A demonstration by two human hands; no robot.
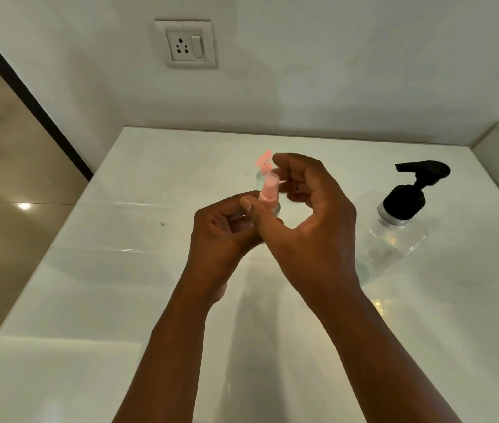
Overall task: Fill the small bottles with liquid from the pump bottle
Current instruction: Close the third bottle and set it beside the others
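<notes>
Both hands curled: left around small bottle, right fingertips at its cap.

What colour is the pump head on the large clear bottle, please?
Black: the pump head on the large clear plastic bottle shows best in the head view.

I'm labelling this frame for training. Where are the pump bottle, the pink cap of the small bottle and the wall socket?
pump bottle (407, 203): head view, on its black collar.
pink cap (268, 192): head view, on its side.
wall socket (184, 44): head view, on its white faceplate.
</notes>
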